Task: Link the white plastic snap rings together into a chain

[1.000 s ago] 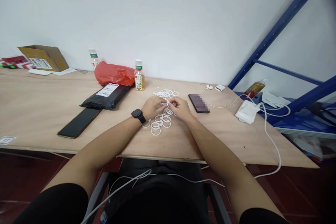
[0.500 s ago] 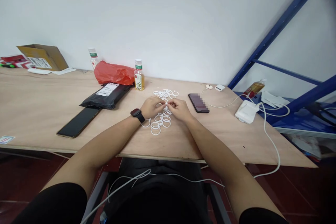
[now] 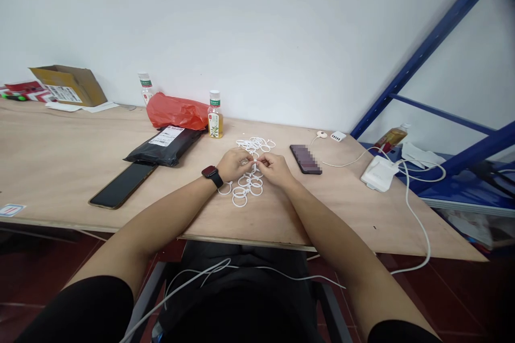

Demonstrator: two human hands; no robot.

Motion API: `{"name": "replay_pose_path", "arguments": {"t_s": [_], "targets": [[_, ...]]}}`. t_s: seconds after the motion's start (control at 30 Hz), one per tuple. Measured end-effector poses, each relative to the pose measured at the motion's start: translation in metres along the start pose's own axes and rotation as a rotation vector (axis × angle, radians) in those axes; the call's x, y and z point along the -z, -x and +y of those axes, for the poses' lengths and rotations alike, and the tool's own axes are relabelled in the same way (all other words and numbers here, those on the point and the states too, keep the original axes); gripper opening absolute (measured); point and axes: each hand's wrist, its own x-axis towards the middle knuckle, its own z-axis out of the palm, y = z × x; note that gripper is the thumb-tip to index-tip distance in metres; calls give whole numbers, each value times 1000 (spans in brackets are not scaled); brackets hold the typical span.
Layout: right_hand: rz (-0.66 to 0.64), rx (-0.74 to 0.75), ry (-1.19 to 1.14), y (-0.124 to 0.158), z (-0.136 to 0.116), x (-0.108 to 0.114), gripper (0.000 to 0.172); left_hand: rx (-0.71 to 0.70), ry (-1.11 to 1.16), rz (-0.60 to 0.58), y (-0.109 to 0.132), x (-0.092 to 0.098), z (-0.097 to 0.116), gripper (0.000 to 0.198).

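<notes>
Several white plastic rings [image 3: 240,201] lie on the wooden table [image 3: 257,225] in front of me, some overlapping or joined. A further cluster of white rings [image 3: 254,143] sits just beyond my fingers. My left hand [image 3: 234,164], with a black watch on its wrist, is closed in a pinch on a white ring. Meeting it fingertip to fingertip, my right hand [image 3: 275,168] pinches the same ring. My fingers hide most of the held ring, so its shape hardly shows. Other rings lie under and below both hands.
A dark phone [image 3: 306,159] lies to the right, another phone [image 3: 123,184] to the left beside a black parcel [image 3: 164,146]. A red plastic bag [image 3: 177,111] and a drink bottle [image 3: 215,115] stand behind. White cables run from a white charger [image 3: 379,172] over the right side.
Both hands stay pinched together at nearly the same spot, with only slight finger movement. The whole view has shifted a little.
</notes>
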Motion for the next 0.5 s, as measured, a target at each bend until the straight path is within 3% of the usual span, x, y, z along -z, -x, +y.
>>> {"name": "replay_pose_path", "arguments": {"t_s": [0.2, 0.33, 0.5], "targets": [[73, -38, -116, -2, 1, 1, 12, 12, 16, 66, -2, 1, 4, 20], [134, -76, -107, -4, 5, 5, 11, 117, -61, 94, -2, 0, -10, 22], [91, -104, -7, -5, 10, 8, 9, 292, -266, -66, 8, -8, -42, 29]]}}
